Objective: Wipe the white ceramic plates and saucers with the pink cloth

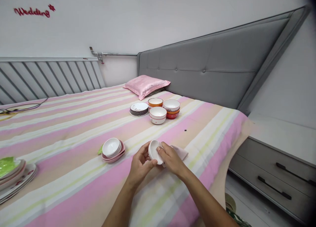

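A small white dish (pixel 153 149) is tilted up in my left hand (pixel 141 163), its fingers and thumb gripping the rim. My right hand (pixel 171 158) is closed, with its fingertips pressed against the inside of the dish. A pale pink cloth (pixel 180 152) sticks out from behind the right hand; most of it is hidden by the fingers. To the left of my hands, a stack of small white dishes (pixel 111 146) sits on pink dishes (pixel 114 159), with a bit of a green leaf-shaped dish (pixel 100 150) beside it.
Stacked bowls (pixel 158 113) and patterned plates (pixel 139 108) stand further back on the striped bedsheet (pixel 81 174). More plates (pixel 27 179) lie at the left edge. A pink pillow (pixel 146 85) rests by the grey headboard (pixel 197 65). A drawer cabinet (pixel 271 161) stands right.
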Demonstrator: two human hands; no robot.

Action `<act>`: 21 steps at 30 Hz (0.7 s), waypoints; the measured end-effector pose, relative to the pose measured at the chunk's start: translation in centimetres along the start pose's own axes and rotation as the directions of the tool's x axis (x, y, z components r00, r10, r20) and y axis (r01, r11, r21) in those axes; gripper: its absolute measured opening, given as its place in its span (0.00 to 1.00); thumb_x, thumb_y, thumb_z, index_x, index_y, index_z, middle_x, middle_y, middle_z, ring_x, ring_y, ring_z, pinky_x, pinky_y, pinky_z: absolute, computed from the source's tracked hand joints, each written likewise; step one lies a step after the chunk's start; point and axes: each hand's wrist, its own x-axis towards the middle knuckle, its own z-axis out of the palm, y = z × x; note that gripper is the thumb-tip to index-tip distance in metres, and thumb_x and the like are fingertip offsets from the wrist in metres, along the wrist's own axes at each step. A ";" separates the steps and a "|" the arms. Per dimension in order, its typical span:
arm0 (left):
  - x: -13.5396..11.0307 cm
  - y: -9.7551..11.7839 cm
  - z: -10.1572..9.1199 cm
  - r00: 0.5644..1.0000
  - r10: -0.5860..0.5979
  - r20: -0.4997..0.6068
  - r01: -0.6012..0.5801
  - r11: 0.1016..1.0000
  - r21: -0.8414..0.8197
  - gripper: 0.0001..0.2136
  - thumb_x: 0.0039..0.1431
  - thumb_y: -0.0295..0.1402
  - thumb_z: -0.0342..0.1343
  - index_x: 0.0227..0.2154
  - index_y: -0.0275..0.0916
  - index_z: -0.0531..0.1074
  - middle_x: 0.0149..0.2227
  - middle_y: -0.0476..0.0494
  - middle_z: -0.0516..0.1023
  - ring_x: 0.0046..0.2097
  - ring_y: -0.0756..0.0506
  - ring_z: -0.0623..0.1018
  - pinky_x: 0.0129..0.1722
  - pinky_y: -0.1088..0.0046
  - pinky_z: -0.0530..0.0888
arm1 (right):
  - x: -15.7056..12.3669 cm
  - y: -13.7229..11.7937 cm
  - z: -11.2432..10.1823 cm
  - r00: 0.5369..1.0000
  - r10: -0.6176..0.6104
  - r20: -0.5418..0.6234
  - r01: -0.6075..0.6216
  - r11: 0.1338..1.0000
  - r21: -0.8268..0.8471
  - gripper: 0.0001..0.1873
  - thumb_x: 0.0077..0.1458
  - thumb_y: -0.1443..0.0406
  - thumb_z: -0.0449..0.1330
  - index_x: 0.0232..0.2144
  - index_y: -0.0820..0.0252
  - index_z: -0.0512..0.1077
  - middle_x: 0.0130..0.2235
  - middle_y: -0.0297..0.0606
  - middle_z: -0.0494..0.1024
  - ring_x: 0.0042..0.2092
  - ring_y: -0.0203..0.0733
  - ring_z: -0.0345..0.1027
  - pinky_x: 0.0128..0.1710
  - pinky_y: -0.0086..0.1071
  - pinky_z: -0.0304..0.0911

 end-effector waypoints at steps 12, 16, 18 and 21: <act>0.0 0.9 1.5 0.960 -0.275 -0.057 0.274 0.961 -0.027 0.20 0.52 0.38 0.54 0.48 0.36 0.68 0.38 0.42 0.75 0.34 0.45 0.76 0.37 0.66 0.73 | 0.4 0.2 0.0 0.971 0.060 -0.230 -0.097 0.983 -0.154 0.09 0.55 0.59 0.44 0.25 0.56 0.55 0.22 0.31 0.64 0.26 0.38 0.59 0.26 0.29 0.49; 0.0 0.8 2.5 0.919 -0.347 -0.189 0.329 0.937 -0.121 0.17 0.49 0.34 0.56 0.43 0.34 0.71 0.31 0.45 0.76 0.29 0.47 0.76 0.35 0.68 0.73 | 0.1 0.2 0.0 0.977 0.071 -0.204 -0.109 0.977 -0.183 0.10 0.54 0.56 0.47 0.27 0.56 0.56 0.25 0.34 0.68 0.28 0.41 0.62 0.27 0.29 0.50; 0.0 0.5 2.5 0.908 -0.355 -0.223 0.327 0.932 -0.156 0.15 0.47 0.31 0.55 0.40 0.33 0.72 0.30 0.46 0.76 0.30 0.47 0.76 0.34 0.70 0.73 | -0.2 -0.2 -0.2 0.982 0.062 -0.180 -0.091 0.984 -0.156 0.12 0.52 0.54 0.49 0.28 0.56 0.57 0.26 0.34 0.69 0.29 0.41 0.63 0.27 0.28 0.50; 0.1 0.0 2.0 0.903 -0.364 -0.229 0.321 0.925 -0.206 0.13 0.46 0.29 0.54 0.37 0.32 0.73 0.30 0.45 0.76 0.32 0.46 0.75 0.33 0.71 0.73 | -0.4 -1.0 -0.6 0.989 0.046 -0.144 -0.062 0.992 -0.110 0.13 0.52 0.54 0.49 0.26 0.56 0.58 0.25 0.32 0.67 0.28 0.39 0.62 0.26 0.27 0.50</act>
